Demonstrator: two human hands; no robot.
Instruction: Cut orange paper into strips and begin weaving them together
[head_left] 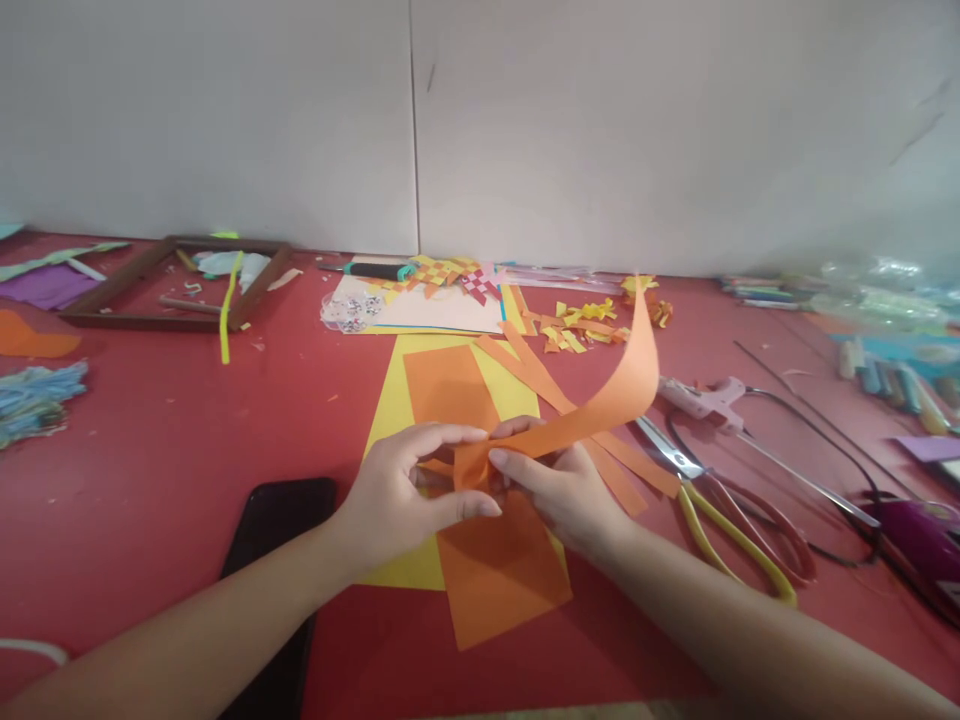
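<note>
One orange strip curves above the yellow paper, pinched by your right hand, your half-open left hand touching its end, seemingly mid-fold, next needing a crease.

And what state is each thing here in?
Strip: curving upward, pinched by the right hand
Left hand: at the strip, grip unclear
Orange sheet: lying over the yellow sheet
Phone: screen dark
Scissors: lying down, handles apart
Glue gun: lying down, on or off unclear
Frame: lying flat
</note>
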